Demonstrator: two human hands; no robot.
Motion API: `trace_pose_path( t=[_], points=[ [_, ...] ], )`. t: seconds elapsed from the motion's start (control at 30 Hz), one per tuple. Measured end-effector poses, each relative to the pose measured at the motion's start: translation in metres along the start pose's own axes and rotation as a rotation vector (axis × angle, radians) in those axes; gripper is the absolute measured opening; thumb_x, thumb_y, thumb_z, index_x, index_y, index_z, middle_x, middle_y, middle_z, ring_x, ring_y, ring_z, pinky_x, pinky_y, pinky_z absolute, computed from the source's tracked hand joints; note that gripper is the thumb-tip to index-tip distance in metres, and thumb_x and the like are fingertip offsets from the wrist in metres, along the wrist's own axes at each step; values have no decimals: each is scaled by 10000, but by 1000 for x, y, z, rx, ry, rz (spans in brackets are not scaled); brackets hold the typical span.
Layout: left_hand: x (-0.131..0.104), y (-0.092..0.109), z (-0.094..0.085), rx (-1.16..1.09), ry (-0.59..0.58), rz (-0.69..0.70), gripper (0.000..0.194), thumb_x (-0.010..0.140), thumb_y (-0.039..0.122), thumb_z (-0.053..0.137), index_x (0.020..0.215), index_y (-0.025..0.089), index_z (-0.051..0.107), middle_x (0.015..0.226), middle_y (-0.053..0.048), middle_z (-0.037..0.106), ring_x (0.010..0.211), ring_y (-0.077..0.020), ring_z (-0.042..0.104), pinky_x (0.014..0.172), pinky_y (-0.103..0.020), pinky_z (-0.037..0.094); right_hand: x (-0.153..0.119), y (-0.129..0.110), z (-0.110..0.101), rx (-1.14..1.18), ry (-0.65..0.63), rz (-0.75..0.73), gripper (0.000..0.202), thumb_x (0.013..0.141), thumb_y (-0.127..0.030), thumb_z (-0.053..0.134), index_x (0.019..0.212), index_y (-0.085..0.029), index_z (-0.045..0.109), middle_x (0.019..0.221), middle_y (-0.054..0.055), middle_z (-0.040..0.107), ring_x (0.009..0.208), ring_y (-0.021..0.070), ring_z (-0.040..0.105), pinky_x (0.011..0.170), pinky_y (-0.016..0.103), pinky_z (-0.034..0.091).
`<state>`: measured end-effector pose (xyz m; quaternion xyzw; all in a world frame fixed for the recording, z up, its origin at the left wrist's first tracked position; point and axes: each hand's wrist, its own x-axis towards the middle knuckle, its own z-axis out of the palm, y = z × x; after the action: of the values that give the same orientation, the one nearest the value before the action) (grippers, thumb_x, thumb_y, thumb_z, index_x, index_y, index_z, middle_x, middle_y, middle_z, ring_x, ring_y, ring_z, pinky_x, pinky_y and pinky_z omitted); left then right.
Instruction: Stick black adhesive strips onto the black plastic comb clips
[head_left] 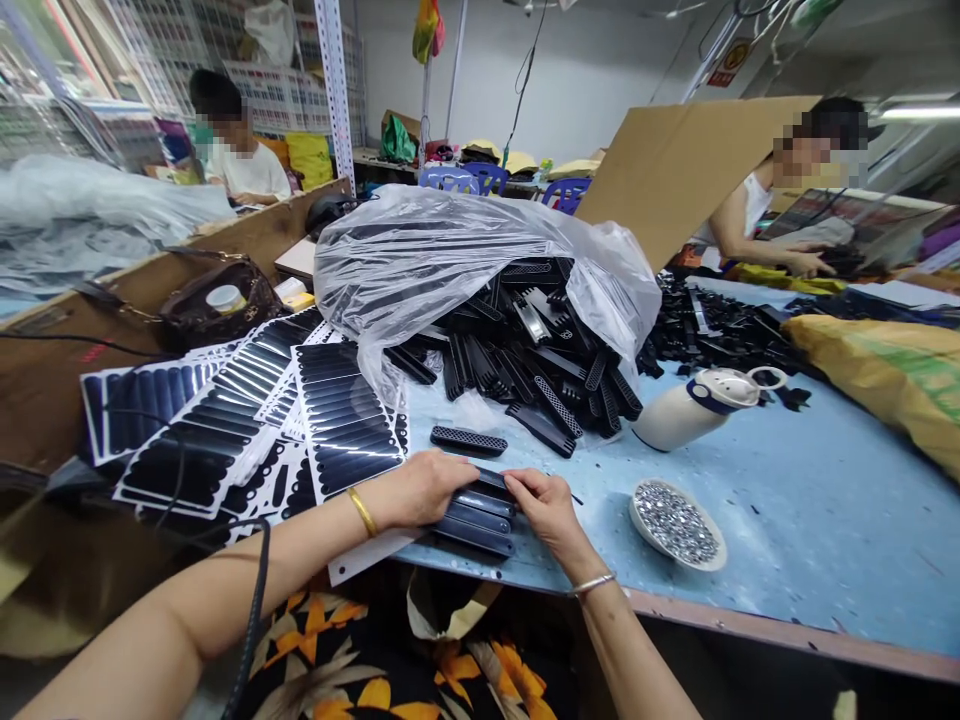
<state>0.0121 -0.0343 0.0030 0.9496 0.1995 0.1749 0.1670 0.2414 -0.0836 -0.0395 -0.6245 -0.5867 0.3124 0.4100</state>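
Note:
Near the table's front edge, several long black plastic pieces (474, 524) with rounded ends lie side by side. My left hand (431, 488), with a gold bracelet at the wrist, has its fingers closed at the left end of the farthest black strip (491, 480). At that strip's right end, my right hand (546, 510) pinches with thumb and fingers. Just beyond lies a single black piece (469, 441) with a latticed face. Left of my left hand are white sheets (349, 420) bearing rows of glossy black strips. My fingers partly hide the farthest strip.
A clear plastic bag (420, 240) spills black toothed pieces (525, 370) across the blue table (840, 500). To the right stand a white bottle (679, 415), tilted in view, and a bowl of small shiny bits (677, 525). Two other people sit farther off. A black cable (259, 600) hangs at left.

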Motion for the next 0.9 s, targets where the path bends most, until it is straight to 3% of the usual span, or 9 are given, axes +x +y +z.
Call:
trace_pose_path(
  t=[0.17,0.27,0.37,0.47,0.63,0.8,0.9],
  points=[
    [-37,-21,-16,-7,199,-116,273,844,76,476,998,201,663,808,-26,699,716,-149,663,666,-229,499,0,-2,-3,23,-25,33,350,753,-500,619,757,-188,776,651,57,726,600,196,654,569,306,523],
    [-43,-26,-14,37,296,-118,269,846,87,482,995,193,679,806,-45,703,745,-165,672,708,-266,519,-4,-2,-9,42,6,66,462,811,-535,539,897,-142,767,739,94,748,595,198,676,518,300,529],
    [-41,-29,-10,75,316,-133,213,850,131,528,984,178,688,797,-64,705,755,-188,675,717,-299,527,-11,-2,-13,3,63,50,385,775,-479,598,927,-167,764,804,97,754,663,208,690,584,320,543],
    [-34,-29,-6,52,274,-144,164,868,213,573,975,179,692,781,-60,703,743,-191,671,705,-301,523,-18,-1,-10,-60,106,15,255,720,-396,658,858,-212,769,777,76,745,661,204,666,641,334,533],
    [-5,-21,4,11,215,-131,128,888,249,571,919,181,675,786,-61,693,762,-198,664,746,-316,512,-19,5,-2,-103,141,25,240,763,-363,601,863,-203,750,654,57,712,542,190,637,539,310,515],
    [35,-9,17,3,-38,-103,90,835,238,639,834,151,661,828,-86,712,788,-232,674,713,-305,499,-19,1,-5,-123,125,-57,202,762,-311,608,868,-246,767,735,40,713,631,177,635,624,300,526],
    [45,-8,22,-2,-130,-132,85,824,190,637,766,136,668,788,-92,718,748,-233,677,659,-284,476,-19,-1,-5,-114,66,-137,207,768,-267,633,917,-267,777,720,26,696,621,161,626,613,281,525]
  ],
)
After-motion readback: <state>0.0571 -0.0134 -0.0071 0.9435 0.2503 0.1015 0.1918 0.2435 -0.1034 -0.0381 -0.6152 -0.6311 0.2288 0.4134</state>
